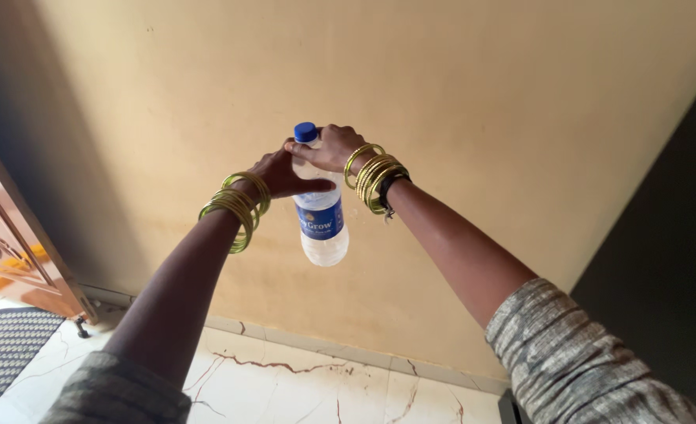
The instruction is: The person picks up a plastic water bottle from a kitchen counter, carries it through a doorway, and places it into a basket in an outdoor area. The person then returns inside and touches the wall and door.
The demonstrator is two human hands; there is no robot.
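Note:
A clear plastic water bottle [322, 220] with a blue cap [305, 132] and a blue label is held up in the air in front of a beige wall. My left hand [283, 174] wraps around the bottle's upper body from the left, thumb across the front. My right hand [330, 148] grips the neck just under the cap from the right. Both wrists carry several gold bangles. Grey patterned sleeves cover my upper arms.
The beige wall [458, 102] fills most of the view. Below lies a white marble floor [285, 385] with reddish veins. A carved wooden door [6, 243] stands at the left, with a dark patterned mat [2, 353] beside it. A dark surface [670, 259] is at the right.

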